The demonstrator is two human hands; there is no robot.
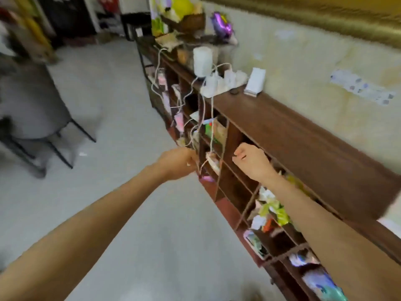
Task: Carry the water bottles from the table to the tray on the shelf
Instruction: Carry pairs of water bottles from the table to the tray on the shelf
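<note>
Both hands (178,162) (252,161) curled before shelf (282,127); no bottle orientation discernible.

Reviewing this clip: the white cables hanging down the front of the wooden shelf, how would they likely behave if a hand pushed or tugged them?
The white cables hang in loose loops, so they are probably floppy and would swing aside. They run up to a white power strip on the shelf top, so a tug might drag it. The left hand is right beside them and could snag.
</note>
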